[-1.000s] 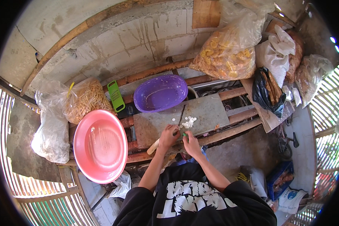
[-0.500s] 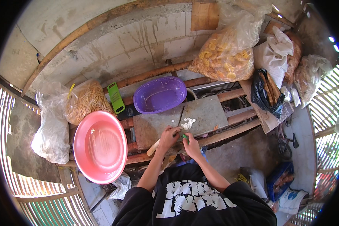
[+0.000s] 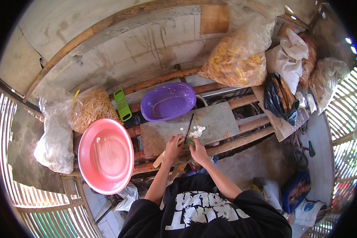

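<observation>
In my left hand [image 3: 173, 146] is a long, pale rod-shaped piece of food [image 3: 158, 159], its near end jutting out below my wrist toward the slab's front edge. The fingers of my right hand [image 3: 198, 151] are wrapped round a knife's green handle [image 3: 191, 142]; its blade is hard to make out. Both hands are close together over the front of a grey slab [image 3: 158, 133]. Just beyond them lies a small heap of thin round white slices [image 3: 196, 131], with one loose slice [image 3: 181, 129] to its left.
Left of the slab stands a pink basin [image 3: 107, 154]; behind it are a purple tub [image 3: 168, 102] and a green slicer [image 3: 122, 105]. Bags of sticks [image 3: 93, 109] and yellow snacks [image 3: 238, 63] flank the bench. A black bag [image 3: 275, 99] sits at right on bamboo poles.
My right hand has shifted slightly left and down, and the green handle with it. My left hand has drawn a little left, together with the pale rod. The heap stays in place.
</observation>
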